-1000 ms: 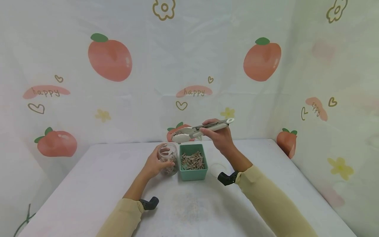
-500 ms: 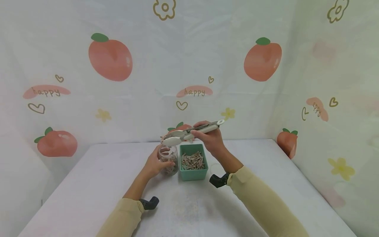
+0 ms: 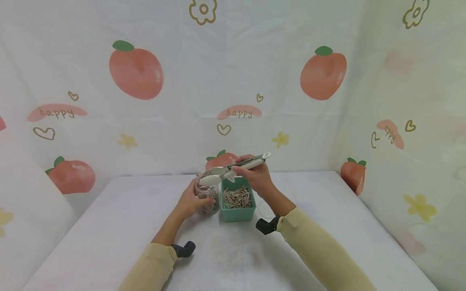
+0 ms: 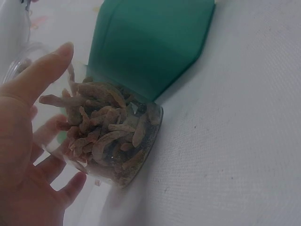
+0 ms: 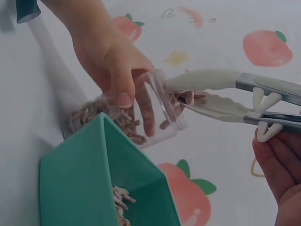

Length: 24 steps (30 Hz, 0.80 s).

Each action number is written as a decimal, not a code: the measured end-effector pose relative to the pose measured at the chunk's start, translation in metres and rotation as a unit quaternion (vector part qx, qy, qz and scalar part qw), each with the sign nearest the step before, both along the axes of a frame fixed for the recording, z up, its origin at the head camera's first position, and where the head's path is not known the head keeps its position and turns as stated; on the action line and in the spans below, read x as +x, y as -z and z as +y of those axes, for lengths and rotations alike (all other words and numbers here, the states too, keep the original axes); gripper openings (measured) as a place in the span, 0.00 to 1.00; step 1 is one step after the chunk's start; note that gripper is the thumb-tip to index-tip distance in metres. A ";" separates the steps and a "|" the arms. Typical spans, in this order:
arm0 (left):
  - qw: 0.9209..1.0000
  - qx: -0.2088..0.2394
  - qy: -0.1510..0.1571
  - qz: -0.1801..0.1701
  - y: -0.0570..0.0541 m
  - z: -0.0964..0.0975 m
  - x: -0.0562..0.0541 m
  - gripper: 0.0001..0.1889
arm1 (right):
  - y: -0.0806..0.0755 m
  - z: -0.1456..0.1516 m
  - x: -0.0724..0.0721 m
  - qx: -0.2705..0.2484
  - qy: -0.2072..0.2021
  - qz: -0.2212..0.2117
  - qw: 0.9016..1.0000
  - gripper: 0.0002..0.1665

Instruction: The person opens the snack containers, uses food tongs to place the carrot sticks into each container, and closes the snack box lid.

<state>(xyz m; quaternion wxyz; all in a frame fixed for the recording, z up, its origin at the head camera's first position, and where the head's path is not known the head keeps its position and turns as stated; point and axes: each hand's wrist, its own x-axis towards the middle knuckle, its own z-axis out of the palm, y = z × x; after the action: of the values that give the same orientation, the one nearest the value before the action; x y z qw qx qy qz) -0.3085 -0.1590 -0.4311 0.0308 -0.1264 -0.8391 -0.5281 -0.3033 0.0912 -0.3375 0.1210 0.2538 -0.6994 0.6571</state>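
My left hand (image 3: 190, 201) grips a clear jar (image 4: 117, 179) round its side, thumb on the near side. Brown, dried, finger-like pieces (image 4: 106, 122) fill the jar's lower part. In my right hand (image 3: 256, 176) I hold white and grey tongs (image 3: 229, 173) with the tips at the jar's mouth. More of the dried pieces (image 5: 190, 97) are pinched between the tong tips, right at the rim in the right wrist view. Close beside the jar stands a green rectangular box (image 3: 238, 215), with a layer of the same pieces in its bottom.
A pale round lid-like disc (image 3: 267, 210) lies on the white table (image 3: 153, 210) to the right of the box. Behind the table hangs a backdrop (image 3: 182, 133) printed with peaches. A dark wrist mount (image 3: 185, 249) sits on the left forearm, another (image 3: 267, 226) on the right.
My right hand has brought the tongs left and down, from above the box to the jar's mouth, carrying dried pieces. The left hand and jar have stayed in place.
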 end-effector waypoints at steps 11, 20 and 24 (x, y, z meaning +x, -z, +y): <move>1.000 -0.005 -0.001 -0.003 0.000 -0.001 -0.001 0.52 | 0.003 0.005 -0.002 0.014 0.009 -0.013 1.000 0.16; 1.000 -0.005 0.000 0.003 0.000 0.000 0.000 0.52 | 0.000 0.007 -0.001 0.005 0.011 -0.002 1.000 0.17; 1.000 -0.002 0.005 0.010 0.001 0.000 0.000 0.51 | 0.000 0.009 -0.003 0.006 0.014 0.005 1.000 0.16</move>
<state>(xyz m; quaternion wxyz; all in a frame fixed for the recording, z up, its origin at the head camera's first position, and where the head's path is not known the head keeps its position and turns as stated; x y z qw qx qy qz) -0.3085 -0.1587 -0.4320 0.0360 -0.1356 -0.8394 -0.5252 -0.3059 0.1006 -0.3376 0.1322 0.2477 -0.7061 0.6501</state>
